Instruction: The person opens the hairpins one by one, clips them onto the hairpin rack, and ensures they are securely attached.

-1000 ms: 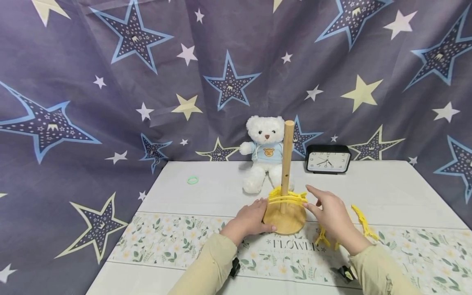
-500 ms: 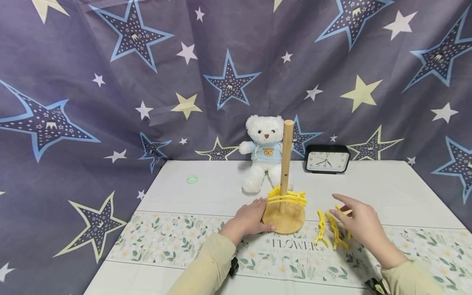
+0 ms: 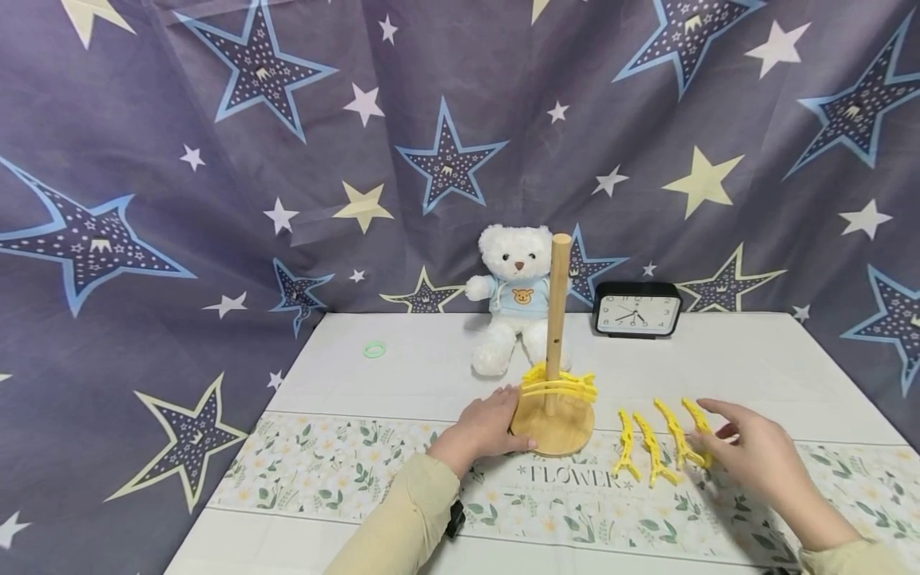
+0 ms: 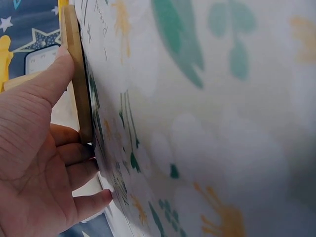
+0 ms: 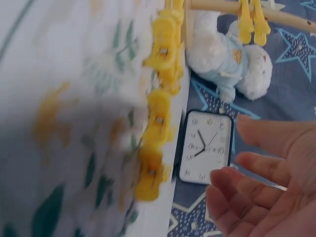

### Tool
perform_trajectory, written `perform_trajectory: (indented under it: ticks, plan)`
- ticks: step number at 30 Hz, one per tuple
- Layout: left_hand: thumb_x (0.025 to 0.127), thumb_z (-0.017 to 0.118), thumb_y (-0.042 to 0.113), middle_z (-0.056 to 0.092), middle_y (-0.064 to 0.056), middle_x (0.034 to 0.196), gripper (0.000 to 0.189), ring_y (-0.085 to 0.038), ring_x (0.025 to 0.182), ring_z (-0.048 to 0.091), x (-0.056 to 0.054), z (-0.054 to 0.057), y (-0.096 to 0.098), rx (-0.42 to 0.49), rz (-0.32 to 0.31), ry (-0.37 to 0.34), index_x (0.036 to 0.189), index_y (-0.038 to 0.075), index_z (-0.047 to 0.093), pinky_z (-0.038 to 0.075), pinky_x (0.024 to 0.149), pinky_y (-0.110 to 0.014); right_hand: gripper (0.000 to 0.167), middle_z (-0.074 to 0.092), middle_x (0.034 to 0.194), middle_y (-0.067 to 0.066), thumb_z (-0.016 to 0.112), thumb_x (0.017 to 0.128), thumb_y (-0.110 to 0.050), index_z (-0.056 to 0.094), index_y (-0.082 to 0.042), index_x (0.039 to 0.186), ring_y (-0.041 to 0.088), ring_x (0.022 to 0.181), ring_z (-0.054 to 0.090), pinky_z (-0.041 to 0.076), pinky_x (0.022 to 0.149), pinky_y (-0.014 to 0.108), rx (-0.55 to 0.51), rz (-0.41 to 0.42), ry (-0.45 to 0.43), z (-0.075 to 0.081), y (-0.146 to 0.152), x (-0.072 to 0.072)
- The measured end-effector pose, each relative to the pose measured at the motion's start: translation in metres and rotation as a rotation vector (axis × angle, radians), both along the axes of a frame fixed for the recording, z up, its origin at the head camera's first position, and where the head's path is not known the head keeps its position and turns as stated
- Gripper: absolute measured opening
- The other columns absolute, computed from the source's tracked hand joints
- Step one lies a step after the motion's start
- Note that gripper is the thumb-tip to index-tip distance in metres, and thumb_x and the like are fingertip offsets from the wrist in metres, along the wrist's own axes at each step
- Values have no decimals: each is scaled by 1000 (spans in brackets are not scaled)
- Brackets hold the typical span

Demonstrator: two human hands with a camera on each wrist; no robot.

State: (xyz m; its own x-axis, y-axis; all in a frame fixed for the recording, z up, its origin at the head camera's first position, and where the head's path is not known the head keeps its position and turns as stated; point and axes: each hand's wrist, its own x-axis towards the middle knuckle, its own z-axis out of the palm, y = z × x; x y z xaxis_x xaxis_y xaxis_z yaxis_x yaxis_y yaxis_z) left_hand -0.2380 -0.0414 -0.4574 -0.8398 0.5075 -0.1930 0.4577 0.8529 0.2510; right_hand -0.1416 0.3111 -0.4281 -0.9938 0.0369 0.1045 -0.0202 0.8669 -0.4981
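A wooden stand [image 3: 553, 435] with a round base and an upright pole stands mid-table. Yellow plastic clips [image 3: 559, 389] are set around the pole's lower part. My left hand [image 3: 485, 423] holds the base's left edge, thumb at the front of its rim [image 4: 76, 94] and fingers along the side. To the right, several more yellow clips [image 3: 650, 447] lie in a slanting row; the right wrist view shows small metal springs in them. My right hand [image 3: 755, 455] hovers at the rightmost clip [image 3: 695, 415], thumb and index finger parted, nothing held, partly covering that clip's near end.
A white teddy bear [image 3: 519, 295] in a blue top sits behind the pole. A black-framed clock [image 3: 637, 311] stands at the back right. A green ring [image 3: 374, 349] lies at the back left. A floral runner [image 3: 323, 463] crosses the white table; a starry curtain hangs behind.
My right hand has let go near the clips on the pole and moved right and down to the row of clips on the table. My left hand stays on the base.
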Motion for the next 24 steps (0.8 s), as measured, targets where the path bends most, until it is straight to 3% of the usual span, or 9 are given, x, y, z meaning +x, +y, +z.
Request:
perform_trajectory:
  ticks: [6, 9, 16, 24]
  plan:
    - [88, 62, 59, 28, -12, 158, 94, -26, 145, 26, -1, 0, -1, 3, -3, 4, 155, 5, 24, 28, 114, -48, 64, 62, 114, 29, 79, 81, -31, 57, 9, 124, 26, 79, 63, 50, 58, 43, 47, 13, -65, -8, 17, 0]
    - [87, 63, 59, 29, -12, 158, 94, -26, 145, 27, 0, 0, -1, 3, -2, 6, 154, 5, 25, 29, 114, -48, 67, 63, 108, 28, 81, 77, -32, 57, 11, 122, 24, 76, 63, 49, 59, 44, 79, 16, -110, -12, 22, -2]
    - [87, 62, 60, 29, -11, 158, 94, -26, 145, 27, 2, 1, -2, -1, 0, 2, 154, 5, 25, 29, 114, -47, 76, 64, 102, 26, 80, 76, -46, 56, 11, 119, 36, 84, 63, 49, 68, 53, 86, -3, -261, -20, 28, -5]
    - [87, 63, 58, 30, -12, 157, 93, -26, 144, 27, 1, 2, -2, 9, -6, 2, 154, 5, 26, 29, 114, -48, 72, 62, 88, 12, 82, 73, -50, 58, 9, 108, 27, 81, 59, 48, 72, 51, 77, -14, -370, -28, 31, -10]
